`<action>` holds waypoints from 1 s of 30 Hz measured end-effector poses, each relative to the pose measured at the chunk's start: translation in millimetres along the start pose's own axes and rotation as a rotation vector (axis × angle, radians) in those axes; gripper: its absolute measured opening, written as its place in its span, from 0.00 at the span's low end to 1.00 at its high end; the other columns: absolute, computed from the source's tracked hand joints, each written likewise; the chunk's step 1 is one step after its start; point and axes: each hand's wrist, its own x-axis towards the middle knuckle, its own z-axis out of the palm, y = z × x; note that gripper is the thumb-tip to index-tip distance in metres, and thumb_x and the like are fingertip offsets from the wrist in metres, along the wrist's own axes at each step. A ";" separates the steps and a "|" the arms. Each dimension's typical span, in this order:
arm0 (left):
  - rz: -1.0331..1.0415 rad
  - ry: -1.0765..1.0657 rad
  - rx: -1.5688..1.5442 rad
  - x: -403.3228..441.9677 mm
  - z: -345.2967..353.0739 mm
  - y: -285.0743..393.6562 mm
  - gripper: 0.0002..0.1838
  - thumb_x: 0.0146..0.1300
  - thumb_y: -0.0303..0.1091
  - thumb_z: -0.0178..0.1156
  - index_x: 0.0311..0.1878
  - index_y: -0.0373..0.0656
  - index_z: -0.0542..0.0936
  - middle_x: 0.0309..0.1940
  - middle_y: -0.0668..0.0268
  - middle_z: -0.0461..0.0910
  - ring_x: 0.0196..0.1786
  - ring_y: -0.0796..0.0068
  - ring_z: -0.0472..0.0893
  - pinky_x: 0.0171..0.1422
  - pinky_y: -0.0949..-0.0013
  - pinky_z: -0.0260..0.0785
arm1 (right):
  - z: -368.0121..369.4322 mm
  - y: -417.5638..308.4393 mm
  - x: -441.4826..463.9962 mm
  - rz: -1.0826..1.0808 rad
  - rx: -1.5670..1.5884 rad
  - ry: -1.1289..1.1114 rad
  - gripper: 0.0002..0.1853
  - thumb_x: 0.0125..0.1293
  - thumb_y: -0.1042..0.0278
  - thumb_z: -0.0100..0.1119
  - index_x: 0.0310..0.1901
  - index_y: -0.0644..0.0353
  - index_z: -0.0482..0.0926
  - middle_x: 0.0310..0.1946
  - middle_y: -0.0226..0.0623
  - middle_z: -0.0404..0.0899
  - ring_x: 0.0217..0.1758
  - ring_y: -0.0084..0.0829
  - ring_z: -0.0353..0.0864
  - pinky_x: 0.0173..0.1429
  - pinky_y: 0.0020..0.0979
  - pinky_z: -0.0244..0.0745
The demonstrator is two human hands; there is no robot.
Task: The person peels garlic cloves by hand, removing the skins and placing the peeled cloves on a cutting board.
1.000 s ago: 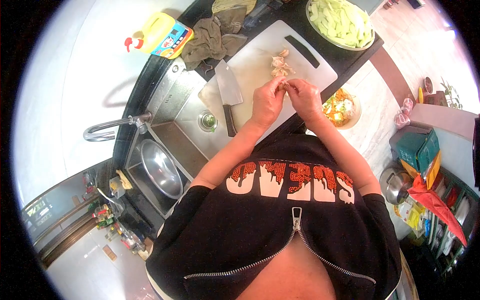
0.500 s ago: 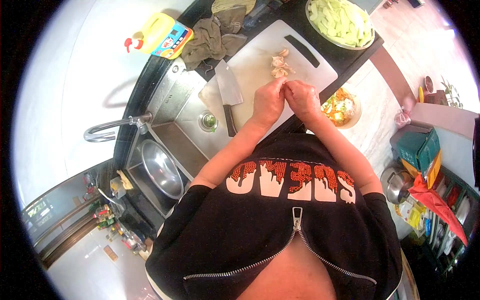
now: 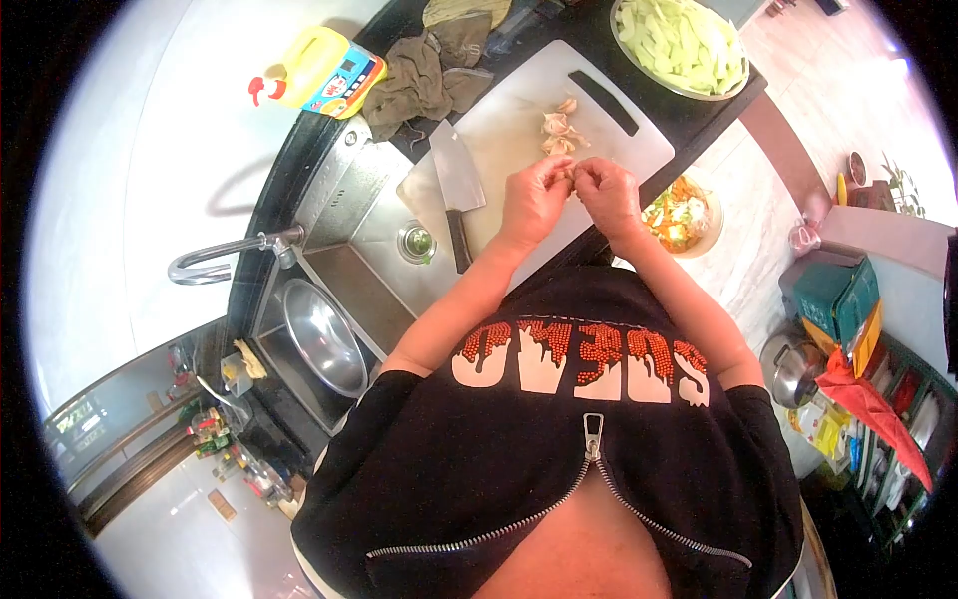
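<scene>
My left hand (image 3: 534, 207) and my right hand (image 3: 610, 198) meet over the near part of a white cutting board (image 3: 519, 105). Both are closed in a pinch, fingertips together on a small pale garlic clove (image 3: 570, 175), mostly covered by the fingers. Just beyond them lie several garlic cloves (image 3: 559, 133) with papery skins. To the left, a cleaver (image 3: 457, 168) rests on the board, its dark handle pointing toward me.
Left of the board is a steel sink (image 3: 374, 205) with a faucet (image 3: 235, 245) and a metal bowl (image 3: 324, 337). A yellow jug (image 3: 324, 72) and crumpled cloth (image 3: 424, 80) lie behind. Sliced green vegetables fill a bowl (image 3: 738, 88); a scrap bin (image 3: 717, 225) stands at right.
My fingertips have drawn slightly apart and the hands have turned a little, so a small pale bit shows between them. The cleaver and the cloves on the board have not moved.
</scene>
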 end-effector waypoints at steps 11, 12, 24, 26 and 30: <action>-0.327 0.050 -0.551 -2.0 3.5 10.2 0.12 0.59 0.28 0.60 0.43 0.30 0.77 0.33 0.61 0.80 0.32 0.74 0.81 0.40 0.73 0.76 | 1.1 0.0 -0.4 -0.242 -0.215 0.034 0.06 0.60 0.69 0.53 0.34 0.61 0.76 0.31 0.45 0.78 0.34 0.49 0.78 0.38 0.42 0.73; -0.325 0.053 -0.535 -1.8 3.7 9.9 0.12 0.59 0.28 0.59 0.43 0.29 0.77 0.33 0.61 0.80 0.32 0.74 0.81 0.40 0.73 0.76 | 0.9 -0.8 -0.7 -0.233 -0.197 0.019 0.06 0.60 0.69 0.53 0.34 0.61 0.76 0.31 0.45 0.78 0.34 0.49 0.78 0.39 0.43 0.73; -0.436 -0.005 -0.776 2.7 -1.8 1.7 0.10 0.62 0.26 0.52 0.43 0.31 0.77 0.33 0.61 0.79 0.33 0.69 0.82 0.43 0.69 0.77 | -0.9 3.3 2.7 0.252 0.307 -0.056 0.09 0.60 0.69 0.51 0.35 0.66 0.77 0.21 0.39 0.78 0.24 0.25 0.78 0.33 0.29 0.74; -0.462 0.000 -0.870 2.5 -2.4 -4.7 0.09 0.62 0.26 0.52 0.43 0.33 0.76 0.33 0.61 0.78 0.35 0.69 0.81 0.44 0.68 0.76 | 1.0 7.9 3.4 0.256 0.338 -0.047 0.09 0.61 0.69 0.52 0.34 0.66 0.77 0.20 0.36 0.77 0.24 0.23 0.77 0.32 0.28 0.73; -0.493 0.004 -0.924 0.7 -1.6 -2.5 0.08 0.62 0.25 0.53 0.44 0.34 0.76 0.35 0.62 0.78 0.37 0.70 0.80 0.44 0.69 0.76 | 0.1 6.1 1.9 0.205 0.208 -0.031 0.09 0.61 0.69 0.52 0.34 0.66 0.77 0.20 0.35 0.78 0.23 0.23 0.76 0.30 0.27 0.72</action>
